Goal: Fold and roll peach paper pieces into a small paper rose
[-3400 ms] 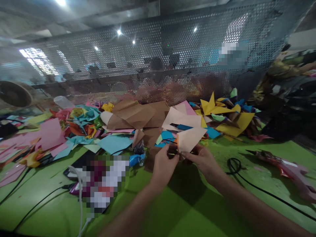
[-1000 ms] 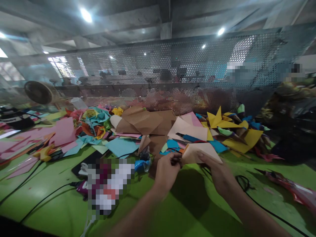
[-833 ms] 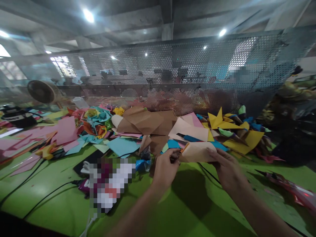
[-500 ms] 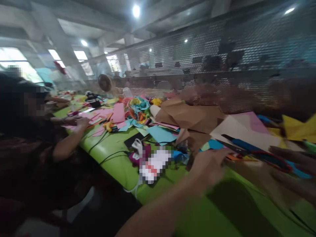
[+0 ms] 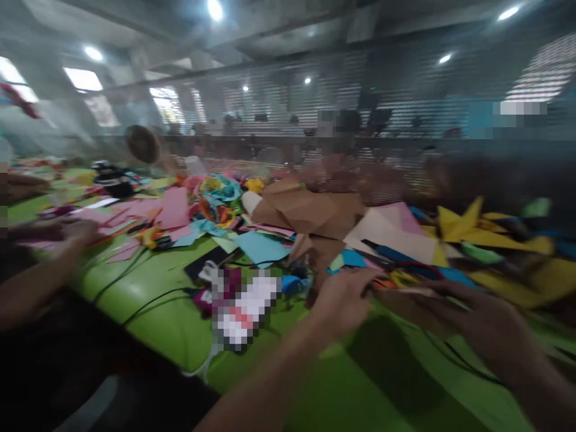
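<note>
My left hand (image 5: 344, 303) is closed on the left end of a piece of brown paper (image 5: 398, 303) low over the table. At its right end, the fingers of my right hand (image 5: 477, 315) close on the same paper; motion blurs the fingertips. Just beyond the paper, scissors (image 5: 382, 251) with a dark blade lie among coloured scraps, partly hidden. An orange scrap (image 5: 384, 283) shows between my hands, just behind the brown paper.
Crumpled brown paper (image 5: 310, 207), a cream sheet (image 5: 391, 234) and yellow paper (image 5: 468, 225) line the back. A phone (image 5: 247, 309) with a white cable lies left of my hands on the green table (image 5: 148, 300). A co-worker's arm (image 5: 49, 270) reaches in from the left.
My view has turned right. My right hand has moved left, away from the scissors, and is now at the brown paper. My left hand stays at the paper.
</note>
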Action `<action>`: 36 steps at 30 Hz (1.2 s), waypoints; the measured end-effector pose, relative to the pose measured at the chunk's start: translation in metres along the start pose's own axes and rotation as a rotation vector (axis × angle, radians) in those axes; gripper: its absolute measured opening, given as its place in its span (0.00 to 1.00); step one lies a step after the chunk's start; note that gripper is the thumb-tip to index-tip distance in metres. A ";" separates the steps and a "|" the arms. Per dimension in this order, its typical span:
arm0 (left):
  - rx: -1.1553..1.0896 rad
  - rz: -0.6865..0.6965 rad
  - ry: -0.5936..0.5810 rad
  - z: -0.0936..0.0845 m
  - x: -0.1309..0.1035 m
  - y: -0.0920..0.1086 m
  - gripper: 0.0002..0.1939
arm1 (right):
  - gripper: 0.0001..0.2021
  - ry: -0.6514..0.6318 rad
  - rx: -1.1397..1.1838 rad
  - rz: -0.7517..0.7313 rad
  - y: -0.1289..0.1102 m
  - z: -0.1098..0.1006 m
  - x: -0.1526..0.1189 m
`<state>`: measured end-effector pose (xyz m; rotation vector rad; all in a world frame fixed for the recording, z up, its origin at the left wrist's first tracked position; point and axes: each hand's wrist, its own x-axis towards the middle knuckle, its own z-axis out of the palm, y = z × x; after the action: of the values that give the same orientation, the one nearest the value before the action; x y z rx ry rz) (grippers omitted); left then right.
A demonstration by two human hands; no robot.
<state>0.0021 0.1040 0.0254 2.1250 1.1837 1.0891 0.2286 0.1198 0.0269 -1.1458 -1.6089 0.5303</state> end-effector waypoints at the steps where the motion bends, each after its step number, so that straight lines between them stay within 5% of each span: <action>1: -0.009 -0.021 0.014 -0.001 0.001 0.001 0.24 | 0.05 0.000 -0.059 0.037 -0.006 0.000 -0.001; 3: 0.005 -0.054 0.013 -0.004 0.002 0.002 0.24 | 0.11 -0.044 -0.053 0.149 -0.017 0.002 -0.003; 6: 0.040 -0.067 0.001 -0.007 0.003 0.001 0.27 | 0.21 -0.103 -0.021 0.133 -0.029 0.002 -0.002; 14: 0.128 -0.040 -0.003 -0.007 0.001 0.002 0.28 | 0.07 -0.225 -0.208 -0.255 -0.020 -0.003 0.000; 27: 0.321 0.085 -0.028 -0.004 -0.002 0.003 0.24 | 0.11 -0.270 -0.435 -0.344 -0.025 0.006 -0.005; 36: 0.332 0.116 -0.021 -0.001 -0.003 0.002 0.24 | 0.05 -0.271 -0.551 -0.385 -0.025 0.006 -0.004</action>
<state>0.0009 0.1005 0.0260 2.4763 1.3207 0.9697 0.2126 0.1066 0.0425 -1.1403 -2.2351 -0.0235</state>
